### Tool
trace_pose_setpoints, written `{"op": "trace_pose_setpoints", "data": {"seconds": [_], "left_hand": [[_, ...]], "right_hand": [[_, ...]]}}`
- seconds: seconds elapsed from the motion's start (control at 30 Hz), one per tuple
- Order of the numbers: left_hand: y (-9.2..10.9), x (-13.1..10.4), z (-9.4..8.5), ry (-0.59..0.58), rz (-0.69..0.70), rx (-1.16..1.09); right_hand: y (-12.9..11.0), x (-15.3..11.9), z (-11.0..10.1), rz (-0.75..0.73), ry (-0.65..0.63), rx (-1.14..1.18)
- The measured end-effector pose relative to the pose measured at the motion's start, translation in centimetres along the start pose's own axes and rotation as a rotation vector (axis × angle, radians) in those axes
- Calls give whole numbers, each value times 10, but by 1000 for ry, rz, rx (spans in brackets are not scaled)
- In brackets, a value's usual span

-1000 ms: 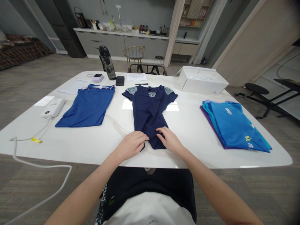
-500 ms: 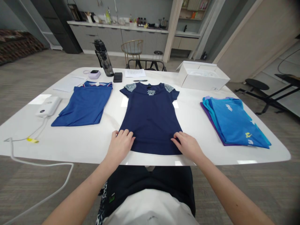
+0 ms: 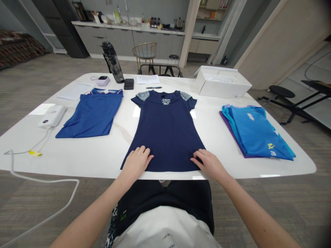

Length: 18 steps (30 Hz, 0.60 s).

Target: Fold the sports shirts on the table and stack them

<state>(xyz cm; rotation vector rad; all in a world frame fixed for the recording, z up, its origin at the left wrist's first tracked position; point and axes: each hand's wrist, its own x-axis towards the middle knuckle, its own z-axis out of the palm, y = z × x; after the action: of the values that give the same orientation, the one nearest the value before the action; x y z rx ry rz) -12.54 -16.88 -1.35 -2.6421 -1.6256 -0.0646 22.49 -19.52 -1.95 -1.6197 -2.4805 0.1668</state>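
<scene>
A dark navy T-shirt (image 3: 168,134) with patterned shoulder panels lies flat, its neckline pointing away from me and its hem near the table's front edge. My left hand (image 3: 137,162) rests on the lower left of the shirt, fingers bent over the fabric and thumb held apart. At the lower right side, my right hand (image 3: 208,163) has thumb and fingertips drawn together on the cloth. The fabric under both palms is hidden.
Left on the white table (image 3: 103,155) lies a folded blue shirt (image 3: 90,113), near a white power bank (image 3: 52,116) with a cable. A stack of folded blue and purple clothes (image 3: 256,131) lies right. Behind stand a bottle (image 3: 113,63) and a white box (image 3: 222,84).
The shirt's lower sides now spread wider, with the left hem corner showing beside my left hand. Both hands have shifted slightly toward the right and nearer me. The view has tilted slightly.
</scene>
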Motion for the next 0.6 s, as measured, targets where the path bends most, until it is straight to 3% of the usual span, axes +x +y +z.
{"op": "trace_pose_setpoints", "data": {"seconds": [0.13, 0.2, 0.3, 0.43, 0.53, 0.6], "left_hand": [[-4, -2, 1, -38, -52, -40], [-3, 10, -3, -34, -50, -72], [-1, 58, -9, 36, -32, -87], [-6, 153, 4, 123, -80, -120], [-19, 202, 27, 121, -182, -140], [-27, 213, 41, 53, -239, -159]], "right_hand": [[0, -9, -1, 52, -85, -22], [2, 0, -4, 81, -107, -32], [5, 43, -6, 73, -17, -15], [18, 132, 5, 40, 146, 32], [35, 180, 21, 181, 105, -7], [44, 191, 32, 306, 48, -39]]}}
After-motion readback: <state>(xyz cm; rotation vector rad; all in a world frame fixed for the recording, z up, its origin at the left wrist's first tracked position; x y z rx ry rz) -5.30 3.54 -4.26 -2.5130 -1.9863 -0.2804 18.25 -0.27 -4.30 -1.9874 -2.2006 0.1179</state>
